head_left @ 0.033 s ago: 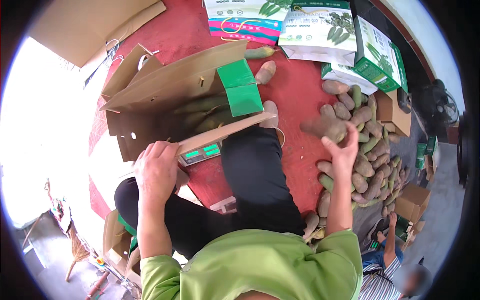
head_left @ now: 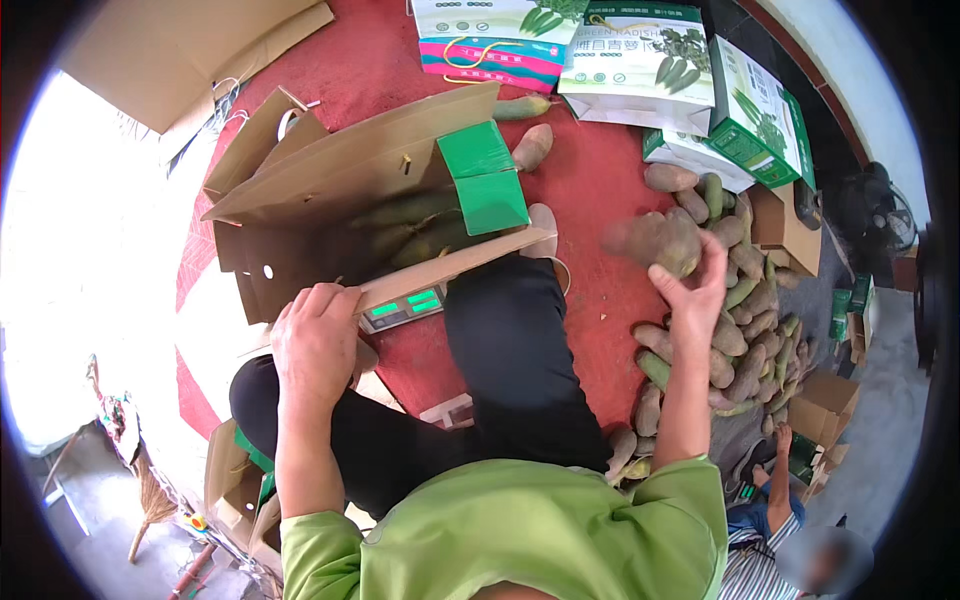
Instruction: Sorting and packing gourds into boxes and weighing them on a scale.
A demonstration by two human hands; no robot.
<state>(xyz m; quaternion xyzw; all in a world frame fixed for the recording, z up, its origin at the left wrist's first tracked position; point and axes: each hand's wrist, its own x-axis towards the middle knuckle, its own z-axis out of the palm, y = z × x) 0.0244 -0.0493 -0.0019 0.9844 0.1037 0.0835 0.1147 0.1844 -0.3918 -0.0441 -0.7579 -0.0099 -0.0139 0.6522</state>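
Right hand [head_left: 690, 290] is gripping a brown root vegetable [head_left: 655, 240], fingers curled around its near end, lifting it above the red mat [head_left: 590, 180]. The vegetable is sitting just left of the loose pile of roots [head_left: 745, 310]. Left hand [head_left: 315, 345] is clamping down on the near flap of the open cardboard box [head_left: 340, 200], which is resting on a digital scale [head_left: 405, 305] and already holding several green roots.

Left hand [head_left: 315, 345] on box flap [head_left: 450, 268], right hand [head_left: 690, 295] gripping radish [head_left: 655, 240]
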